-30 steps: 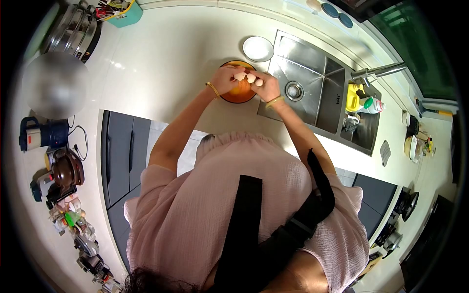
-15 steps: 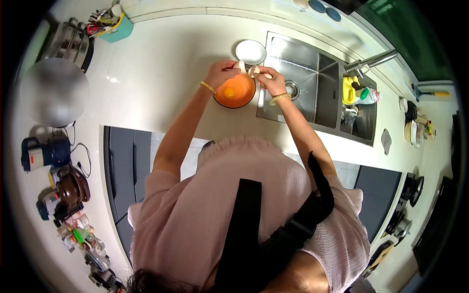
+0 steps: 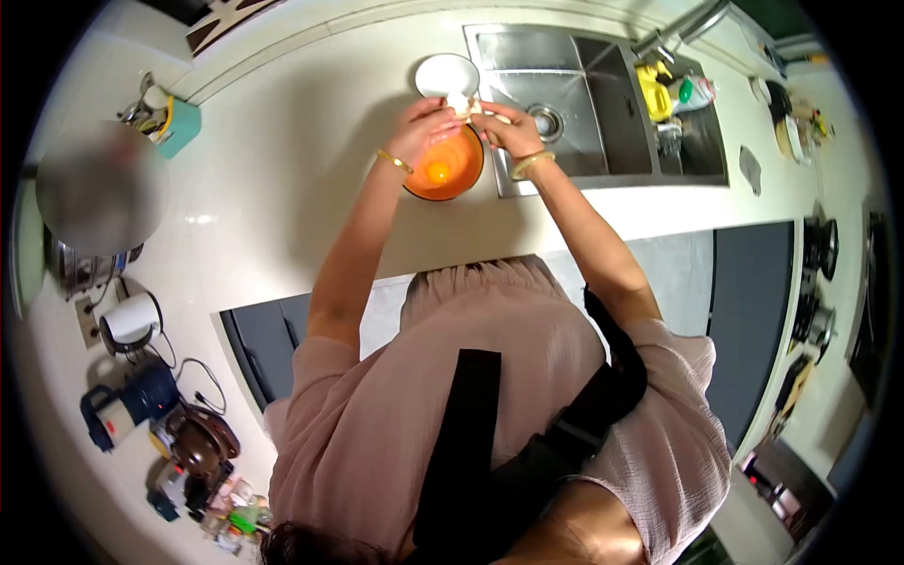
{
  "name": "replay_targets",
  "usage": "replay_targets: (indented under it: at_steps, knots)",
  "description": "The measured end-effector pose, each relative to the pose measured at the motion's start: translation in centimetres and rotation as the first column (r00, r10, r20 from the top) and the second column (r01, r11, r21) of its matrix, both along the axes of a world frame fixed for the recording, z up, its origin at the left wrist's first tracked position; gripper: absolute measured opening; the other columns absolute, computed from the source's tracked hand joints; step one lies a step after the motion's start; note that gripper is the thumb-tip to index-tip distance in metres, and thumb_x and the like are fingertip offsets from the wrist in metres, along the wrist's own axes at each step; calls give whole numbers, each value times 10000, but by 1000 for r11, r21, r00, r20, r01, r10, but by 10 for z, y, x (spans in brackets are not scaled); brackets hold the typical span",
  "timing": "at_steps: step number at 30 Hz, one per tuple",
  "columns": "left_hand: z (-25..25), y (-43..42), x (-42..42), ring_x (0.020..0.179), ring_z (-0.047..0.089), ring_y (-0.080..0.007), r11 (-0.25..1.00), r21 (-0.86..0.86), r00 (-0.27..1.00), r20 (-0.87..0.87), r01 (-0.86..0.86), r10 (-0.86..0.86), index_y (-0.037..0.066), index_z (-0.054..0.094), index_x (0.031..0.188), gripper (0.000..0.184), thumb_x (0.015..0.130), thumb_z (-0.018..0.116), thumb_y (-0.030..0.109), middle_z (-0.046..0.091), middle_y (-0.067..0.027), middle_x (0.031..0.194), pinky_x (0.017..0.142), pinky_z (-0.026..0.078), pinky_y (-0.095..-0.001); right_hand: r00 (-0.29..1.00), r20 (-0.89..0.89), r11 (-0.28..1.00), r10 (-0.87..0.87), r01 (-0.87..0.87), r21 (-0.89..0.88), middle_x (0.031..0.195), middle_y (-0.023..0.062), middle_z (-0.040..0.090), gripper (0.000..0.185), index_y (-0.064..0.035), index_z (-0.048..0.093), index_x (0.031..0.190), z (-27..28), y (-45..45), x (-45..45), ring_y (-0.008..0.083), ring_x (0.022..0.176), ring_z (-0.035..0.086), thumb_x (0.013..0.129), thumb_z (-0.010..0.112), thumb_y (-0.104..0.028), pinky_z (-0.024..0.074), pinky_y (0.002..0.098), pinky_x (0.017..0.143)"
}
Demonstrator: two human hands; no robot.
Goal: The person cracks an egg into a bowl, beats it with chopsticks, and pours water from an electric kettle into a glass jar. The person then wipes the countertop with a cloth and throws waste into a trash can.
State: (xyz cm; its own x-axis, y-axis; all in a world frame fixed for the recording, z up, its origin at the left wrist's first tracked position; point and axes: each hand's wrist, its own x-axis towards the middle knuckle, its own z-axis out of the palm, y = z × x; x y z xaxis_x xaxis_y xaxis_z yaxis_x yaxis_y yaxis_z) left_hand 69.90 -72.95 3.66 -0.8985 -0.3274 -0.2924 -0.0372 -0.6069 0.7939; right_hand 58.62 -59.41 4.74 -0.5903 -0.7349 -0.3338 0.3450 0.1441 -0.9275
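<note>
My left hand (image 3: 424, 134) is closed on an eggshell half (image 3: 458, 102) above the far rim of an orange bowl (image 3: 461, 177). An egg yolk (image 3: 438, 171) lies in that bowl. My right hand (image 3: 509, 133) pinches another eggshell piece (image 3: 474, 109), right up against the first one. Something pale also shows by the right fingers, too small to make out. Just behind the shells is a white bowl (image 3: 446, 72), its near edge partly covered by the left hand.
A steel sink (image 3: 546, 85) with a tap (image 3: 683, 30) is set in the counter (image 3: 282, 179) at right. Yellow and white bottles (image 3: 654, 91) stand beyond it. At left are a teal utensil holder (image 3: 179, 129), a white kettle (image 3: 132, 322) and cords.
My two hands have come closer together, and the shell pieces now meet. The whole view has turned, shifting the counter and sink within it.
</note>
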Motion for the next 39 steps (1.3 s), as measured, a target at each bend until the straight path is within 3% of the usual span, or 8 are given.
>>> replay_targets:
  at_steps: [8,9,11,12,19,28,33,39]
  knots:
    - [1,-1,-34,939,520,-275,997,12,996,-57,75,-75,-41,434,1029,261,786,495,32,512,-158,1018,859,417,-359,984,-149,994,-93,99,34,722,52,602,515,-60,558,1023,16,24,-6,87,585,558,612,691,-341,440,206,497]
    - [-18,-15,-39,951,513,-273,906,-389,968,-110,167,-226,-43,423,1042,266,793,478,32,501,-159,1034,856,421,-343,983,-143,992,-114,119,30,744,12,579,430,-112,549,1047,16,30,-4,65,588,521,667,665,-278,411,186,484]
    - [-7,4,-58,964,506,-271,877,-436,957,-100,204,-272,-54,403,1061,272,806,449,31,484,-166,1056,844,430,-309,971,-113,974,-211,200,-103,707,16,573,429,-62,532,1051,12,48,-5,64,588,519,684,652,-248,407,186,481]
    - [28,25,-65,966,505,-270,979,-92,983,-3,182,-183,-62,394,1067,275,811,436,30,478,-173,1061,836,436,-293,962,-81,965,-261,257,-60,683,14,565,384,-61,543,1026,15,60,-3,60,576,513,697,641,-232,405,185,480]
    - [42,193,-146,980,496,-301,803,-142,803,-73,579,-591,-103,371,1067,282,808,404,3,475,-214,1050,840,436,-316,798,96,804,-595,593,47,657,18,565,359,-42,570,922,-42,256,21,64,564,531,652,683,-251,402,175,445]
    - [-37,432,-144,897,551,-270,350,81,339,124,933,-933,-72,423,1001,253,774,498,10,518,-200,990,774,482,-309,68,69,85,-995,953,291,692,18,567,330,-51,582,903,-102,480,163,71,557,528,664,684,-255,410,181,456]
    - [-73,547,-99,873,559,-255,25,155,-13,234,988,-972,-74,402,1034,331,754,545,29,525,-202,966,775,481,-300,-446,50,-425,-894,877,225,708,20,565,279,-29,584,881,-98,540,258,67,560,513,677,669,-199,389,184,445]
    - [-118,627,-33,810,583,-218,-265,200,-322,356,943,-877,-45,397,982,343,729,600,67,541,-183,924,712,500,-256,-727,80,-682,-682,671,289,720,21,549,248,-26,552,919,-91,532,346,90,584,514,723,621,-162,397,190,458]
